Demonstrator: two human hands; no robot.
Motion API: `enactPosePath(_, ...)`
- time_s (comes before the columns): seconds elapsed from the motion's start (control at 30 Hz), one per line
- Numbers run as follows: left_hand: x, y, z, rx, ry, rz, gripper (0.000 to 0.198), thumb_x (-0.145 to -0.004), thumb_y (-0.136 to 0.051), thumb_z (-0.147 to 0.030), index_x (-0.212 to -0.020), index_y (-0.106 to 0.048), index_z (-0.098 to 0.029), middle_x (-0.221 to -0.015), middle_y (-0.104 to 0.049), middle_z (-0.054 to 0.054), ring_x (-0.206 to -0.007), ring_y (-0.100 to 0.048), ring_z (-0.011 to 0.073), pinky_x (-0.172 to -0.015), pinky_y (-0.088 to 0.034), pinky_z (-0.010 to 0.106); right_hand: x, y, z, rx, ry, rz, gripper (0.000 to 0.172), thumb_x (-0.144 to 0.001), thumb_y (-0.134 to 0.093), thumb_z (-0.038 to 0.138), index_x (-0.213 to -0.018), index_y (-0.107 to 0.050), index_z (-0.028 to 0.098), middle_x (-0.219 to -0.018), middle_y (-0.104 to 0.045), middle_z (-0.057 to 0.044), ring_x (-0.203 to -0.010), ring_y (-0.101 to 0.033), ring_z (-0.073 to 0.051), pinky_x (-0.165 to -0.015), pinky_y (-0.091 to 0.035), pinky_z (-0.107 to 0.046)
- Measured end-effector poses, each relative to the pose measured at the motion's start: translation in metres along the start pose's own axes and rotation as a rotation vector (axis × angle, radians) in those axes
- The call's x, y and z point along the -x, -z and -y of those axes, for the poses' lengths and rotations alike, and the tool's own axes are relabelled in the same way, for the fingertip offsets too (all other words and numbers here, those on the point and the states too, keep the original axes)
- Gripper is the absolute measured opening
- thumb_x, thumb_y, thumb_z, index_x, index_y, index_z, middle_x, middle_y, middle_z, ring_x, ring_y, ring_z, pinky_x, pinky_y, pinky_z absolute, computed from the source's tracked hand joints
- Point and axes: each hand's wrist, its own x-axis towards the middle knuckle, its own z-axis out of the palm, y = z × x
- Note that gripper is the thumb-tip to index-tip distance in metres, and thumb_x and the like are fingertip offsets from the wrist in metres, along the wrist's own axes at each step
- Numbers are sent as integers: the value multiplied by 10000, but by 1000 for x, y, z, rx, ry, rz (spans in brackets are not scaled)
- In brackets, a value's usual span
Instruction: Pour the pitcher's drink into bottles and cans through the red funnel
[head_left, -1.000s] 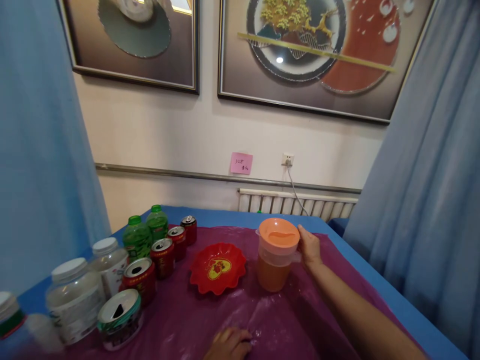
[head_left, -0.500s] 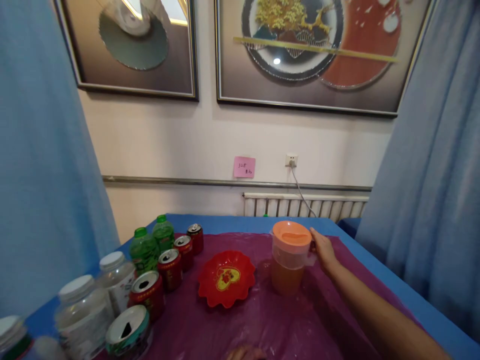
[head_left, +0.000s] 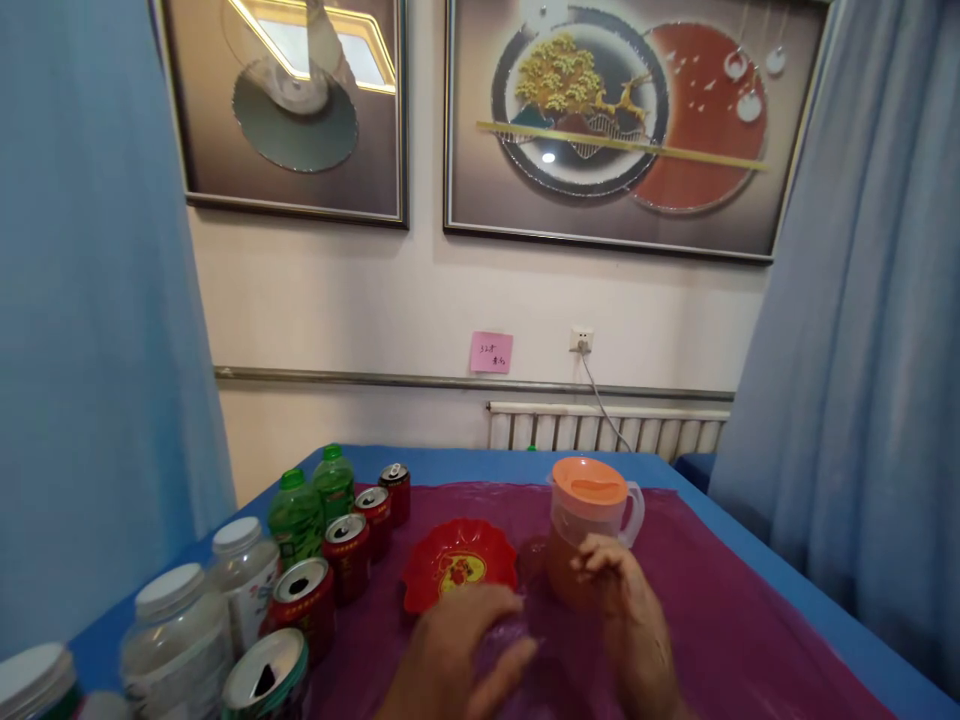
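Observation:
My left hand [head_left: 457, 650] is at the lower middle of the head view, over the near rim of the red plate [head_left: 424, 560]. Its thumb and fingers are apart in a curve; a glossy purple patch shows between them, and I cannot make out any object there. My right hand [head_left: 630, 625] is raised with loosely bent, parted fingers in front of the jug [head_left: 570, 530]. This clear jug has an orange lid and holds an orange-brown liquid. Its handle points right, free of my hand. The fingers overlap the jug's lower side in view; contact cannot be told.
Along the left side stand several red drink cans [head_left: 347, 560], a green-and-white can [head_left: 266, 675], green bottles [head_left: 296, 520] and clear jars with white lids [head_left: 176, 640]. A purple sheet [head_left: 750, 620] covers the blue table [head_left: 817, 600]. Blue curtains [head_left: 840, 350] hang on both sides.
My right hand has let go of the jug's handle and moved left and nearer. My left hand has come up from the bottom edge. The view has tilted up slightly.

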Motion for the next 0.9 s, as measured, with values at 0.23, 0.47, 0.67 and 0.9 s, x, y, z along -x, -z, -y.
enactPosePath(0.23, -73, 57, -30, 289, -216, -608, 516, -985, -448, -615, -823, -682, -185, -737, -693, 45, -687, -648, 185, -637, -504, 279, -68, -44, 104, -471, 182, -195, 698, -948, 20, 713, -664, -455, 287, -655, -415, -46, -632, -469, -258, -613, -431, -403)
enactPosePath(0.47, -104, 40, -6, 636, -46, -866, 687, -953, -360, -744, -502, -413, -229, -476, -342, -45, -469, -361, 125, -475, -314, 265, -89, -68, 77, -771, -6, -151, 733, -917, -149, 838, -541, -384, 255, -529, -328, 27, -478, -287, -148, -454, -242, -291)
enactPosePath(0.67, -131, 10, 56, 744, 490, -748, 769, -813, -375, -903, -419, -325, -245, -382, -320, -48, -390, -256, 93, -409, -196, 249, -113, -86, 35, -744, -389, -81, 799, -764, -253, 978, -460, -325, 243, -447, -259, 73, -427, -180, -82, -437, -109, -249)
enactPosePath(0.9, -135, 9, 59, 852, 537, -652, 780, -770, -382, -935, -427, -314, -238, -381, -308, -58, -365, -233, 72, -377, -156, 217, -116, -93, 19, -675, -473, -69, 805, -717, -237, 1007, -453, -309, 250, -428, -231, 86, -406, -150, -67, -436, -79, -244)
